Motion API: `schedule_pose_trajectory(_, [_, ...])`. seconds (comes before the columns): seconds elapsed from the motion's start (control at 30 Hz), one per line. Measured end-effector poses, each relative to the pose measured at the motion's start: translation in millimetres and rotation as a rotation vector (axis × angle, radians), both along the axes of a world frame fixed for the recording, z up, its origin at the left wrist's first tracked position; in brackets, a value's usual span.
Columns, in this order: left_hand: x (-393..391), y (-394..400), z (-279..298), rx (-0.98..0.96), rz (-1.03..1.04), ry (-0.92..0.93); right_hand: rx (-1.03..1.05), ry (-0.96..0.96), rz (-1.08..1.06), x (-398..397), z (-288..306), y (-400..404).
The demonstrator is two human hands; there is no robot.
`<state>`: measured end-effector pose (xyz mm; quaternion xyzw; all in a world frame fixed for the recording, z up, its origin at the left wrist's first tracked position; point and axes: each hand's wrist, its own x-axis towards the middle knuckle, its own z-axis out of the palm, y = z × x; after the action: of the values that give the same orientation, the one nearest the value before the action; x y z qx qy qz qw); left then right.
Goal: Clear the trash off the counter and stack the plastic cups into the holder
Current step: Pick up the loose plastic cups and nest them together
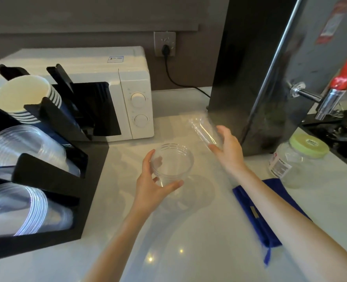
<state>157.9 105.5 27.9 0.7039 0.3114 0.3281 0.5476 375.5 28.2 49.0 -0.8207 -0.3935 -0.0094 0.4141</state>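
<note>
Clear plastic cup (173, 163) upright in left hand (154, 184), mouth up, just right of the holder (52, 178). Right hand (227, 149) grips a second cup (204, 129), long axis tilted away from the holder. Left hand nearer the holder; nesting looks next.

Two clear cups (172, 161) (204, 129) (one tilted), both held.

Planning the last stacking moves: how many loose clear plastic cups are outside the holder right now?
2. One clear cup is upright in the left hand; another cup, tilted and blurred, is in the right hand. Nested extras could go unseen.
</note>
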Motion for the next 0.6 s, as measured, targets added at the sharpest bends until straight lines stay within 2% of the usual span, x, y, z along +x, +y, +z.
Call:
schedule_pose_trajectory(0.07, [0.3,-1.3,1.1,0.003,-0.009,0.006,0.208,0.223,0.091,-15.9,25.9,-3.7])
schedule_pose_trajectory(0.13, [1.0,-2.4,2.6,0.002,-0.012,0.022,0.325,0.359,0.198,-31.8,50.4,-11.0])
schedule_pose_trajectory(0.27, [0.2,-1.6,6.8,-0.004,-0.012,0.039,0.312,0.466,0.394,-62.0,70.0,-19.5])
schedule_pose_trajectory(0.47, [-1.5,-4.8,7.9,0.005,-0.013,0.049,0.100,0.319,0.496,-89.0,42.4,-19.8])
schedule_pose_trajectory(0.6, [-2.2,-5.5,9.7,-0.005,-0.030,0.044,-0.007,0.053,0.457,-90.1,38.1,-19.9])
